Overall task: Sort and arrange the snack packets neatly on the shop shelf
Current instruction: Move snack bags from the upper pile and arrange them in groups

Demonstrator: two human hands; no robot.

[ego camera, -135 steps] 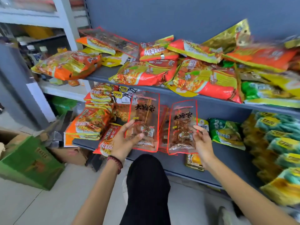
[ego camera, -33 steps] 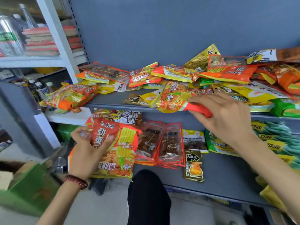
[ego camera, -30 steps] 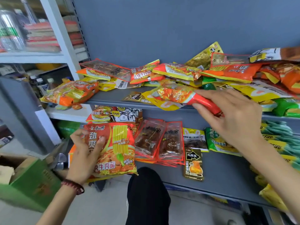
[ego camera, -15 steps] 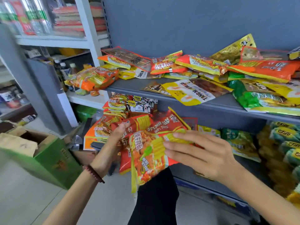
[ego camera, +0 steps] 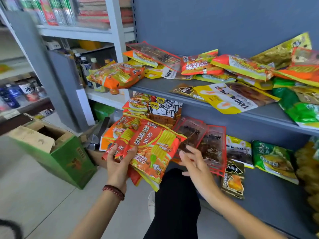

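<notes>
left hand (ego camera: 119, 167) grips two orange noodle packets (ego camera: 151, 152) by the lower shelf (ego camera: 269, 204), right hand (ego camera: 195, 163) spread empty; upper shelf (ego camera: 155, 87) seemingly mostly unsorted.

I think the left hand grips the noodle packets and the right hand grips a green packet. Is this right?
Not quite. The head view shows the right hand open, holding nothing. The left hand does grip the noodle packets.
</notes>
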